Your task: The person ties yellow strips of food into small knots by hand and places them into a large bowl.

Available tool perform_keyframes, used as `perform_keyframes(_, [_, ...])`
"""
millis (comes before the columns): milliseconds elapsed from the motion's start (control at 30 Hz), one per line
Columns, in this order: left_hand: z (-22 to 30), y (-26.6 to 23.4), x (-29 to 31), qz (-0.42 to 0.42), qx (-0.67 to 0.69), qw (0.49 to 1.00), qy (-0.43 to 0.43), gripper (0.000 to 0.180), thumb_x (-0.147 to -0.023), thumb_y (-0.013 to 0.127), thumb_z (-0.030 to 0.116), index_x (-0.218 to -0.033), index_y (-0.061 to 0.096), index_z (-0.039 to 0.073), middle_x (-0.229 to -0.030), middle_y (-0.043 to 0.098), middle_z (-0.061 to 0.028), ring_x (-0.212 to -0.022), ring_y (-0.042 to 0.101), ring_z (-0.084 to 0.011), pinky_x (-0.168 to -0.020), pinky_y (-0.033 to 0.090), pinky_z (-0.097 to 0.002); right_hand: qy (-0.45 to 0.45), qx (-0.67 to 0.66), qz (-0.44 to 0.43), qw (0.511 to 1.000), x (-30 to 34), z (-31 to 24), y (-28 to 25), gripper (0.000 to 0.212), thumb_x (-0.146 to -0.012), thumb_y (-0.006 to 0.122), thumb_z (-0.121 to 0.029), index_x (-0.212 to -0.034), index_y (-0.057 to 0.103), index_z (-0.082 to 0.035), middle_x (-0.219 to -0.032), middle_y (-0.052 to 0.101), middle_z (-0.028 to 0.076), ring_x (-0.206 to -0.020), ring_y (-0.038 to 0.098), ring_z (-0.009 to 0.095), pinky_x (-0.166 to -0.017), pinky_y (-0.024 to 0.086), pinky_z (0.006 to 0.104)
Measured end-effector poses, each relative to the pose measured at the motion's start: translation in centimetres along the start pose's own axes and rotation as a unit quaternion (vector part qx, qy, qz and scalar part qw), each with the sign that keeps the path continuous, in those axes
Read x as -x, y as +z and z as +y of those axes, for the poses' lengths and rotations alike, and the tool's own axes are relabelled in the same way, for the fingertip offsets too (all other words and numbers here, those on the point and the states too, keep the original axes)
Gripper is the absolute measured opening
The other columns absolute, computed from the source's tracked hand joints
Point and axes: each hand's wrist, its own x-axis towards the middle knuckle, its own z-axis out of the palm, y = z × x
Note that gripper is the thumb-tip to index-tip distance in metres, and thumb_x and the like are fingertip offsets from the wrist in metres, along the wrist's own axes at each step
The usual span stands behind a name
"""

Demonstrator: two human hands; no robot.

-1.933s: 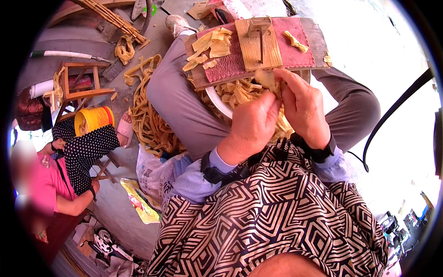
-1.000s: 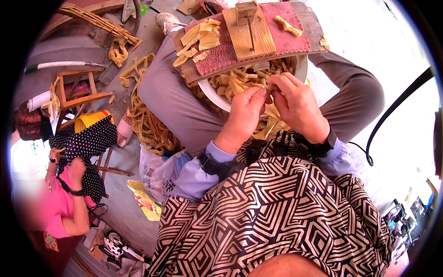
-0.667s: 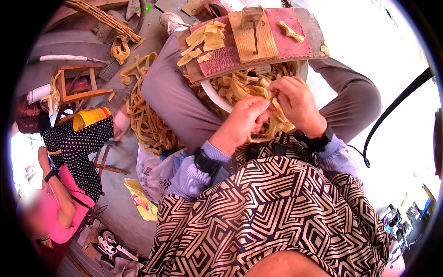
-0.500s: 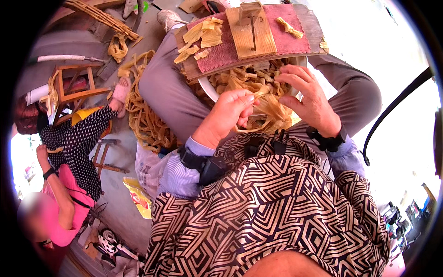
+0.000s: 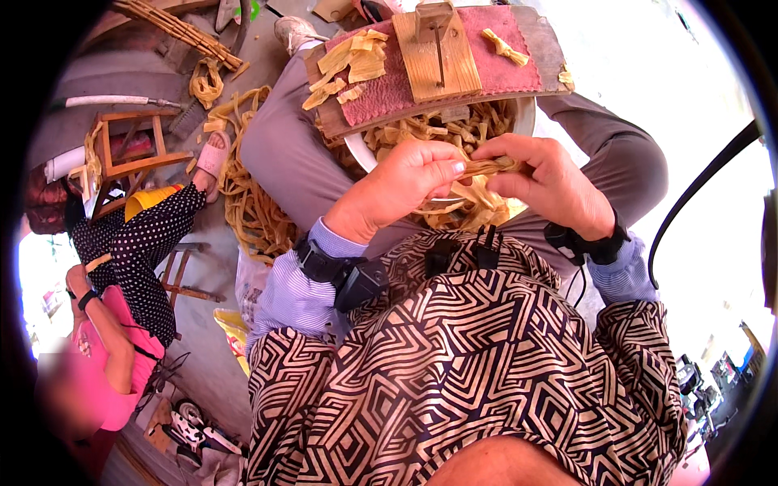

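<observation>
My left hand and my right hand meet over my lap, both pinching a short tan strip of dried plant fibre between thumbs and fingertips. Under them a white bowl on my thighs is heaped with several similar strips. Beyond the bowl a board covered in pink cloth rests across my knees. It carries a small wooden block tool and cut yellow pieces. Each wrist wears a black band.
A pile of long fibre strips lies on the ground to my left. Another person in a pink top and dotted trousers sits at the left beside a wooden stool. Sticks lie at the back left.
My hands dipped into the bowl, spread apart, then came together again higher up with a single strip pinched between them. The person at the left stretched a leg outward.
</observation>
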Motion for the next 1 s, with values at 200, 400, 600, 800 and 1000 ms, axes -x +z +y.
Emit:
perform_keyframes(200, [3.6,-1.1,1.1,-0.008,-0.061,0.995,0.074,0.020,-0.096,0.056,0.017,-0.096,0.066,0.000,-0.067,0.048,0.0060,-0.059,0.040,-0.0018,-0.051,0.033,-0.0193,0.005,-0.201,0.009,0.979,-0.1,-1.3,-2.8,0.010,-0.085,0.064,-0.002,-0.094,0.068,-0.002,-0.069,0.060,-0.003,-0.057,0.050,0.003,-0.051,0.040,0.0179])
perform_keyframes(400, [2.2,-5.8,-3.4,0.078,0.043,0.985,0.150,0.018,-0.095,0.056,0.014,-0.108,0.060,0.003,-0.072,0.053,0.0025,-0.054,0.045,-0.0037,-0.049,0.039,-0.0212,-0.048,-0.163,0.175,0.970,-5.9,1.5,-2.1,0.013,-0.090,0.061,-0.008,-0.101,0.066,-0.001,-0.074,0.057,-0.005,-0.063,0.048,0.002,-0.056,0.039,0.0180])
perform_keyframes(600, [1.6,-6.7,-5.7,0.129,0.118,0.980,0.096,0.014,-0.094,0.058,0.013,-0.105,0.057,0.005,-0.072,0.050,0.0023,-0.051,0.037,-0.0032,-0.048,0.037,-0.0214,-0.040,-0.021,0.235,0.971,-8.6,2.7,-1.8,0.017,-0.087,0.064,-0.011,-0.098,0.066,0.001,-0.075,0.059,0.000,-0.074,0.054,0.008,-0.067,0.045,0.0251])
perform_keyframes(800, [-0.3,-5.7,-8.3,0.318,-0.270,0.866,0.275,0.008,-0.088,0.059,0.011,-0.092,0.060,0.004,-0.068,0.062,-0.0128,-0.058,0.060,-0.0239,-0.053,0.047,-0.0370,-0.066,0.106,0.204,0.971,-9.7,3.2,-1.0,0.012,-0.085,0.061,-0.009,-0.093,0.065,-0.001,-0.080,0.065,0.017,-0.071,0.063,0.025,-0.066,0.049,0.0338])
perform_keyframes(1000, [0.2,-3.8,-8.7,0.433,-0.488,0.733,0.191,0.009,-0.086,0.057,0.012,-0.088,0.058,0.004,-0.075,0.065,-0.0185,-0.072,0.065,-0.0373,-0.062,0.049,-0.0479,-0.162,0.272,0.287,0.904,-9.5,4.6,-0.5,0.010,-0.082,0.057,-0.008,-0.087,0.063,-0.002,-0.077,0.063,0.021,-0.079,0.062,0.041,-0.067,0.049,0.0445])
